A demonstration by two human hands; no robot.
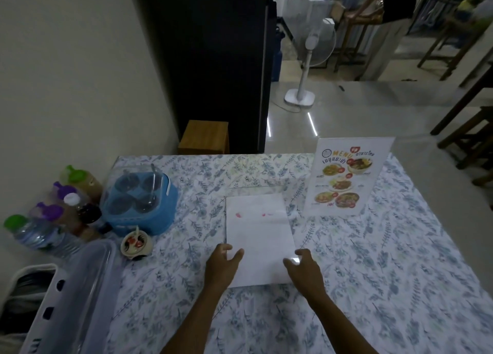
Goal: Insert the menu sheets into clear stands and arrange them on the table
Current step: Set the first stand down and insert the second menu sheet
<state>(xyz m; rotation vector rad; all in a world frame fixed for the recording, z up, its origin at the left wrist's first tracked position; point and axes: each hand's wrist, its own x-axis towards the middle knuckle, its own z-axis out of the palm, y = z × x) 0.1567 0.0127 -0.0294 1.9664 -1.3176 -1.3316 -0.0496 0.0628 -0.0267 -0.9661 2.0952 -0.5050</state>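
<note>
Floral-cloth table (400, 273): menu sheet (258, 236), menu stand (344, 177), condiment caddy (141, 201).

Sheet (258, 236) flat mid-tabletop (400, 273), filled stand (344, 177) upright behind-right, condiment caddy (141, 201) and bottles (53, 215) far left.
</note>
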